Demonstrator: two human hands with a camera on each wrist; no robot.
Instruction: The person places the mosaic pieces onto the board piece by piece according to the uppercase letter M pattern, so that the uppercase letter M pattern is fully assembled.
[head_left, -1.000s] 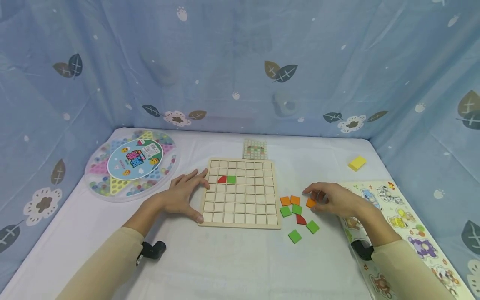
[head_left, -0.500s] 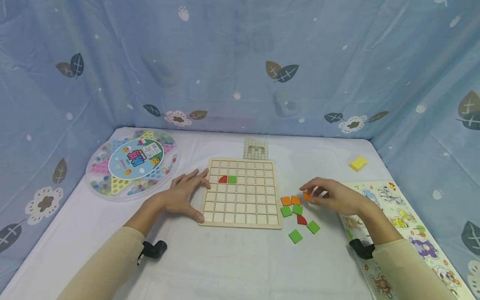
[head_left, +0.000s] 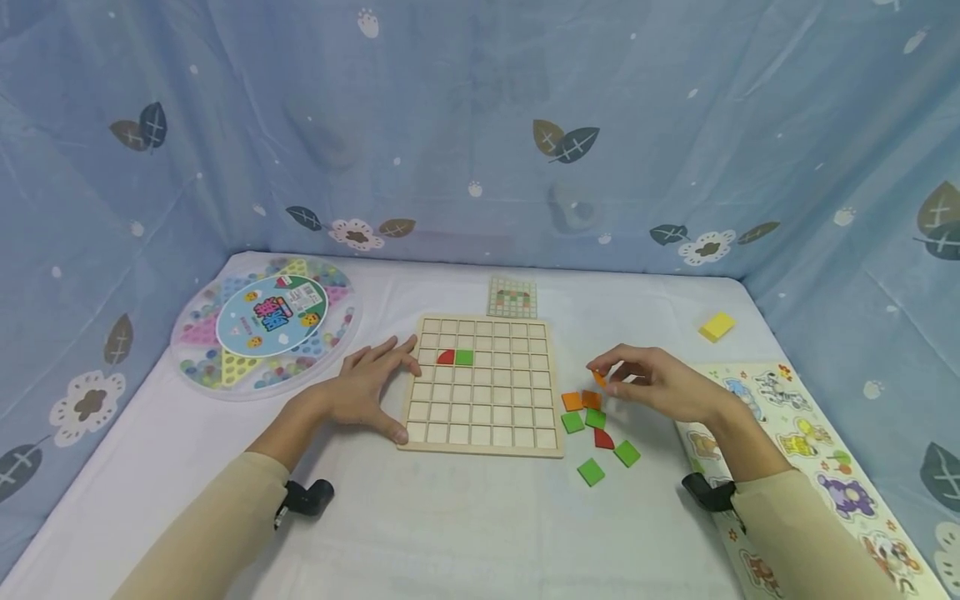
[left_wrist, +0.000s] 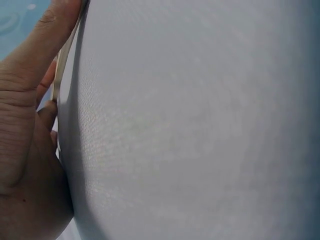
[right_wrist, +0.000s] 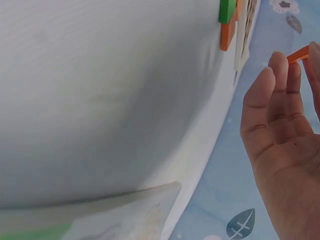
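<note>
In the head view my right hand pinches an orange square tile between thumb and fingers, held up off the cloth. That tile shows edge-on at the fingertips in the right wrist view. My left hand lies with fingers spread along the left side of a wooden grid board, its thumb at the near left corner. A red quarter-circle tile and a green square tile sit side by side in the board's cells. The left wrist view shows the thumb against the board's edge.
Right of the board lie orange squares, several green squares and a red quarter-circle. A pattern card lies behind the board. Around stand a round marble game, a yellow block and an animal puzzle board.
My right hand has picked the orange tile up from the cloth and moved it left and a little away, toward the board. The left hand stays where it was.
</note>
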